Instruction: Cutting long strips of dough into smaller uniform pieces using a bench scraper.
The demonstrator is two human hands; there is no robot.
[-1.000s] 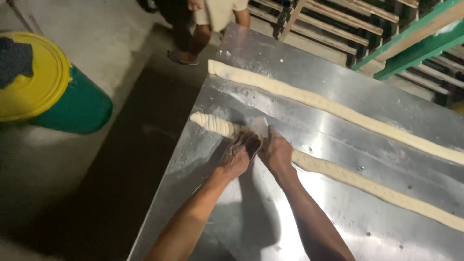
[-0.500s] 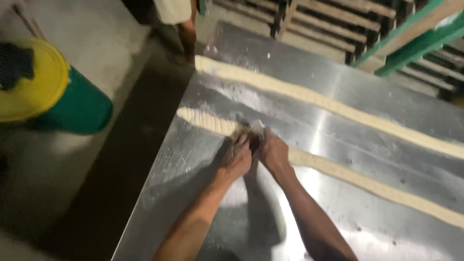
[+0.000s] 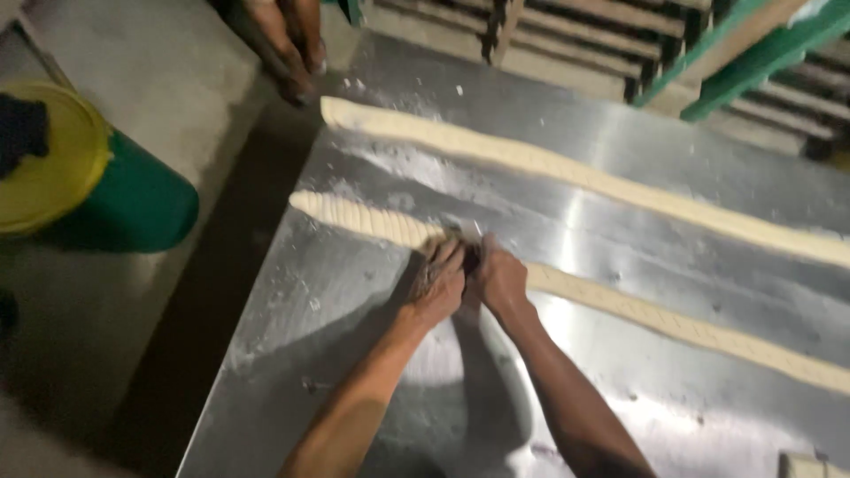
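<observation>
We start far left of the steel table [image 3: 372, 301]: a green drum [image 3: 133, 204] with a yellow lid [image 3: 40, 181] stands on the floor, well apart from the table edge, a dark thing lying on its lid. At the table's far corner we see another person's legs [image 3: 283, 44], near the end of the far dough rope [image 3: 575, 173].

Now on the table itself: the near dough rope [image 3: 363, 217] runs across it from the left edge away to the right, scored with cross marks along its length. Our left hand [image 3: 438, 283] is clenched down over this rope, fingers curled on the dough. Touching it, our right hand [image 3: 500, 279] is closed too, and something thin and pale shows at its top, perhaps a blade; we cannot tell for certain.

What could go wrong, as we judge it: the hands sit knuckle to knuckle, so any cutting edge between them is very close to the left fingers. The rope's left end lies right at the table edge, and a push that way could send pieces to the floor. Pressing too hard could squash the rope flat.

Against the frame half a second back, the hands sit tighter together on the same stretch of rope, the view has dipped slightly, and the other person's legs stand at much the same corner.
</observation>
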